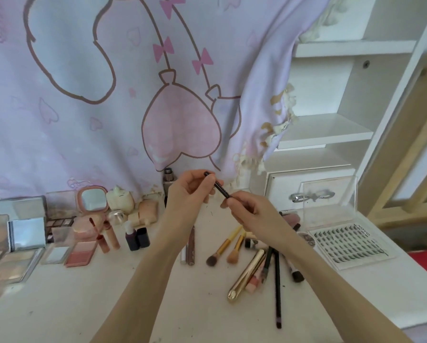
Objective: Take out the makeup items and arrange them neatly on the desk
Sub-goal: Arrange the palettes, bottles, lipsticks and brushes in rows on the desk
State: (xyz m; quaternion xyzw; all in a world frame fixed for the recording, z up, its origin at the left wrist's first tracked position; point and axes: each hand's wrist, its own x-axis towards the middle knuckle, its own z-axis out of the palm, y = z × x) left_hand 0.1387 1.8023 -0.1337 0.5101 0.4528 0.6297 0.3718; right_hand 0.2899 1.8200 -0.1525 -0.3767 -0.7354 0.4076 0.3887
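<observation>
black pencil (218,186) held slantwise above the desk (108,300) between both hands: left hand (191,191) pinches its upper end, right hand (247,207) grips the lower end. to place it well, lay it parallel beside the two pencils (189,243) already lying straight, clear of the loose heap of brushes (264,266) at right.

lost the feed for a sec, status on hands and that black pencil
Left hand and right hand both pinch the black pencil, above the desk. Brushes and gold tube lie loose underneath.
</observation>
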